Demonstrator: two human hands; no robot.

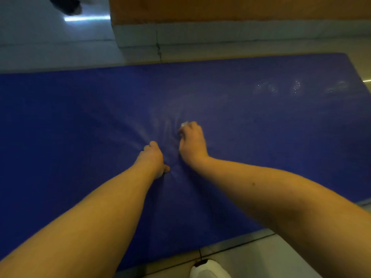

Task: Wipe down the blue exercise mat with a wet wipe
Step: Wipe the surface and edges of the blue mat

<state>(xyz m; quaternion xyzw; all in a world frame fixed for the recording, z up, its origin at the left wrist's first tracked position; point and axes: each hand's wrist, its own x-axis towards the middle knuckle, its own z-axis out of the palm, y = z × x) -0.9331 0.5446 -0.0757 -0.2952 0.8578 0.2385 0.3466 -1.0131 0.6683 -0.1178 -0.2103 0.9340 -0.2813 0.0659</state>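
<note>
Your right hand [191,141] is closed around the white wipe [184,124], pressing it to the middle of the blue mat [80,117] lying flat on the tiled floor [251,255], while your left hand [154,158], fingers curled under and holding nothing, leans on the mat just beside it.

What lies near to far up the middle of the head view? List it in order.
White object at the bottom edge → left hand → right hand → wet wipe → wet streaks on the blue mat → white ledge → orange panel.
</note>
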